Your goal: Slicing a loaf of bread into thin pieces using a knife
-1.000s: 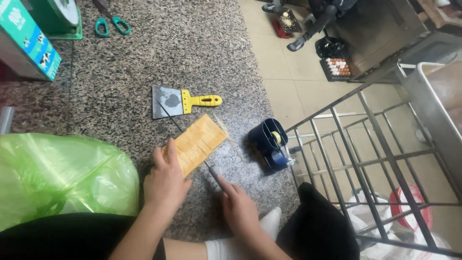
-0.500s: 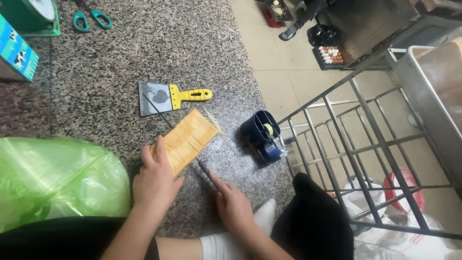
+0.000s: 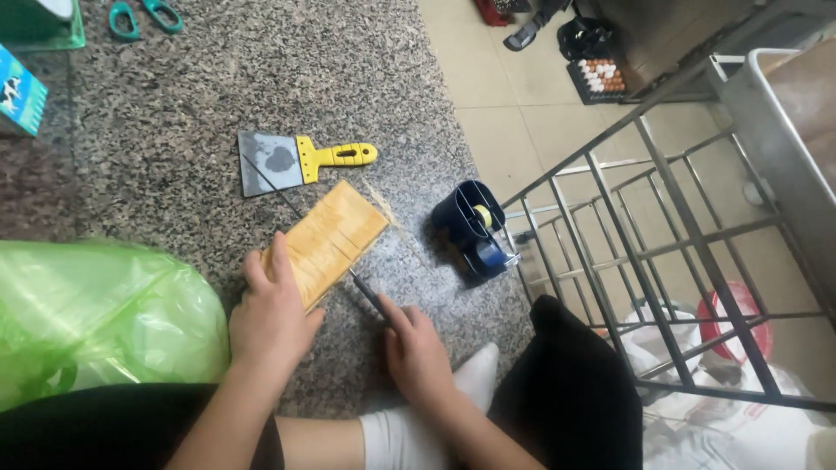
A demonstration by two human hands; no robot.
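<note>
Head view. A yellow block (image 3: 335, 241) lay flat on the speckled granite desk (image 3: 261, 78), long axis running from lower left to upper right. The left hand (image 3: 274, 309) pressed on the block's lower-left end, fingers (image 3: 283, 252) laid over its top edge, pinning rather than gripping it. The right hand (image 3: 418, 348) sat just right of and below the block, fingers clenched round the dark handle of a knife (image 3: 287, 196). The thin blade ran up and left from that hand, along the block's long side and past its far corner, its tip over a scraper (image 3: 300, 161) with a yellow handle. Whether the blade edge sat in the block or only against it could not be told. The left hand was the nearer one, touching; the right touched only the knife.

A blue tape dispenser (image 3: 477, 231) stood right of the block, apart. A green bag (image 3: 96, 318) bulged left of the left hand. Green-handled scissors (image 3: 144, 13) lay at the far edge.
</note>
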